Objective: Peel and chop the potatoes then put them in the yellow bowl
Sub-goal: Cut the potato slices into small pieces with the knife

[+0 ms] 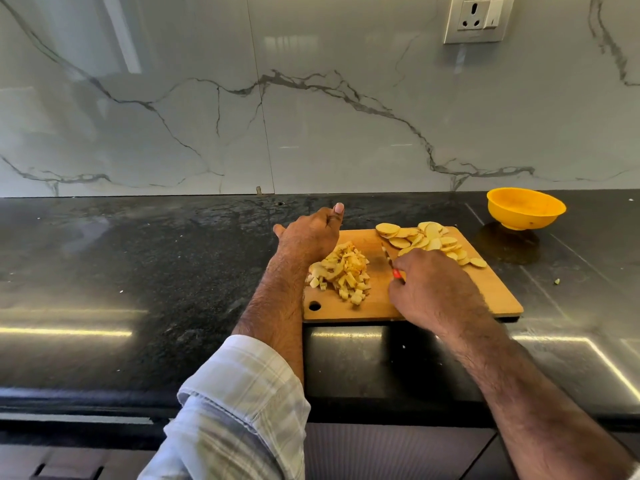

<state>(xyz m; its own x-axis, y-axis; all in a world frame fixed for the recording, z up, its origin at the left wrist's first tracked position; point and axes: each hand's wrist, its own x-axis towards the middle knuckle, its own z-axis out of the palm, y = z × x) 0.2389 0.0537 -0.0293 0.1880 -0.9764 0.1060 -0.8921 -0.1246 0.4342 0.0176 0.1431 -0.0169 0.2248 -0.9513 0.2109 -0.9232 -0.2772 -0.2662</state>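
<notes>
Black stone counter (138,271), glossy, runs wall to wall under marble-look backsplash (311,116) w/ a socket (476,17) top right.

Wooden cutting board (491,299) sits near counter's front edge, hang-hole at its near-left corner. Yellow bowl (525,208) stands off the board, back-right, apart from it; nothing visible inside from here.

On the board, 2 groups of potato. Round slices (429,240) fanned across far-right part, some w/ skin on rims. Diced pile (343,271) at left-centre, small cubes heaped loosely.

Left hand (310,237) rests at board's far-left edge, just behind the diced pile, fingers curled under, thumb tip sticking up. Can't tell if it holds anything. Right hand (429,289) grips a knife (388,259), red handle just peeking out by the thumb; blade points away toward the slices, tip near them.

Handling, my read: dice are light, wet-cut, starchy, prob. slick and prone to scatter; no single piece worth pinching. Best scooped in bulk, cupped hand + flat of blade, or lift the board by its long edges and scrape into the bowl. Slices are stiff but thin, would slide off each other if stacked; need holding down from above w/ curled fingertips for dicing.
</notes>
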